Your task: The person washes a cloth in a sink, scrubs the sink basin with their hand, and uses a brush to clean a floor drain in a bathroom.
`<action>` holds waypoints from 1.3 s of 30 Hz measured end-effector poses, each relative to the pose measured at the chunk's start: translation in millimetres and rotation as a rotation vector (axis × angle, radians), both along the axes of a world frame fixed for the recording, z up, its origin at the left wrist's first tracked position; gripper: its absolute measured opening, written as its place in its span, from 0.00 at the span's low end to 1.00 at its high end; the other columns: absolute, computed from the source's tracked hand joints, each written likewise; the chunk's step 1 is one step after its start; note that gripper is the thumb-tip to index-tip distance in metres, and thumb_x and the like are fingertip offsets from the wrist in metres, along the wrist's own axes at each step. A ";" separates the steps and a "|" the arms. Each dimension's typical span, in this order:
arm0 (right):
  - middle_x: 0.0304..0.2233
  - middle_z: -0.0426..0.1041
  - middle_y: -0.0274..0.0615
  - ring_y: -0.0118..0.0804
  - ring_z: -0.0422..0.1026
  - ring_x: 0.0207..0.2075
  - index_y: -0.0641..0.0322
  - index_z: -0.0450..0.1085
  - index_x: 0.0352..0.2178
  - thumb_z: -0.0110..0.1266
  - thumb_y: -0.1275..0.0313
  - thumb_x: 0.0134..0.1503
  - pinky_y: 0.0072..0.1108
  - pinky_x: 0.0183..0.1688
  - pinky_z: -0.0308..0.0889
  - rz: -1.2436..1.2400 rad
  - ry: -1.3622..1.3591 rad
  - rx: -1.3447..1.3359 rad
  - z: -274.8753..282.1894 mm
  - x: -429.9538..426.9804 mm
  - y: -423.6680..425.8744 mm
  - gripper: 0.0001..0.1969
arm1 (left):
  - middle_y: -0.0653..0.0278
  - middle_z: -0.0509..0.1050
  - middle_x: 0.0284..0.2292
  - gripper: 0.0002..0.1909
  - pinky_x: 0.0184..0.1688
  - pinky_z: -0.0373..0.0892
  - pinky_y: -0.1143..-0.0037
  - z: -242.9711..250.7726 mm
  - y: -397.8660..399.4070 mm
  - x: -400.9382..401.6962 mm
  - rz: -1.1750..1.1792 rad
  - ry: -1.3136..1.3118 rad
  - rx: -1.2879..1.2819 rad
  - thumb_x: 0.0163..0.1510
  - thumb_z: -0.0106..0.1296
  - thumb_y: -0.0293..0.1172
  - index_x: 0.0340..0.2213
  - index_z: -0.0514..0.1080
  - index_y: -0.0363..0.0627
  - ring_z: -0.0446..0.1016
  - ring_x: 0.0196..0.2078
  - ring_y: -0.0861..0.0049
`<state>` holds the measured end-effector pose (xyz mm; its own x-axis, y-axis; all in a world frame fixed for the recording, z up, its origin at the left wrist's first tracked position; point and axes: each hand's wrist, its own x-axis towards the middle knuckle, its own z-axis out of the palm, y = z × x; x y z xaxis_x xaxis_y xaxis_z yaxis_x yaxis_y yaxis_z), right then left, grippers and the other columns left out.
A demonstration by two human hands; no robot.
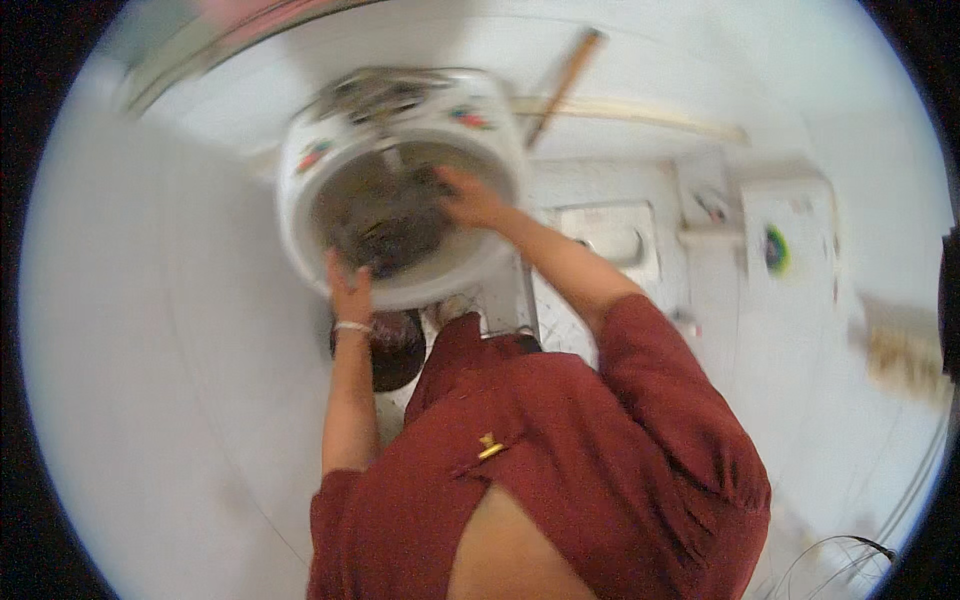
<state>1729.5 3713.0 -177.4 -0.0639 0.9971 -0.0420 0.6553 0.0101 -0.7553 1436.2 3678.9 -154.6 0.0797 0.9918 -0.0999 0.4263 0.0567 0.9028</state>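
A white washbasin (300,255) with painted floral decorations stands before me. A dark, blurred mass (405,236), possibly wet cloth, lies inside the bowl. My right hand (472,199) reaches over the right side of the bowl, its fingertips at the edge of the dark mass; motion blur hides whether they grip it. At the front left rim is my left hand (349,289), with a pale band at the wrist and its fingers apart. Nothing shows between those fingers. The tap (386,112) at the back of the basin is blurred.
A dark round container (386,349) stands on the floor below the basin's front left. To the right, a squat toilet pan (611,232) is set in the floor. A brown stick (566,82) leans by the wall behind. A white cabinet or box (795,225) is at far right.
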 end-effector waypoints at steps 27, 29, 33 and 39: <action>0.31 0.62 0.45 0.48 0.62 0.36 0.58 0.65 0.29 0.58 0.66 0.29 0.36 0.35 0.60 0.288 0.228 0.389 91.9 5.2 6.3 0.21 | 0.61 0.58 0.51 0.33 0.52 0.54 0.55 -5.1 74.4 163.6 0.203 -1.106 -0.871 0.49 0.39 0.57 0.51 0.55 0.49 0.57 0.52 0.59; 0.31 0.62 0.43 0.48 0.62 0.36 0.57 0.65 0.29 0.58 0.62 0.32 0.35 0.35 0.61 0.311 0.156 0.353 101.7 10.3 5.8 0.20 | 0.60 0.59 0.51 0.33 0.52 0.54 0.56 1.0 69.9 168.6 0.209 -1.052 -0.887 0.49 0.39 0.57 0.51 0.56 0.49 0.57 0.52 0.59; 0.30 0.64 0.43 0.47 0.64 0.36 0.57 0.66 0.29 0.55 0.56 0.37 0.35 0.34 0.62 0.288 0.091 0.332 89.2 9.5 14.4 0.20 | 0.60 0.59 0.50 0.32 0.52 0.55 0.56 -5.0 76.4 182.7 0.205 -1.000 -0.903 0.50 0.38 0.56 0.50 0.56 0.49 0.57 0.52 0.59; 0.35 0.69 0.47 0.45 0.69 0.38 0.59 0.67 0.34 0.45 0.49 0.46 0.35 0.39 0.64 -0.041 -0.086 -0.106 59.7 41.6 51.0 0.24 | 0.59 0.61 0.50 0.30 0.52 0.55 0.56 -20.0 100.0 199.4 0.141 -1.064 -0.871 0.51 0.37 0.55 0.50 0.58 0.48 0.58 0.52 0.59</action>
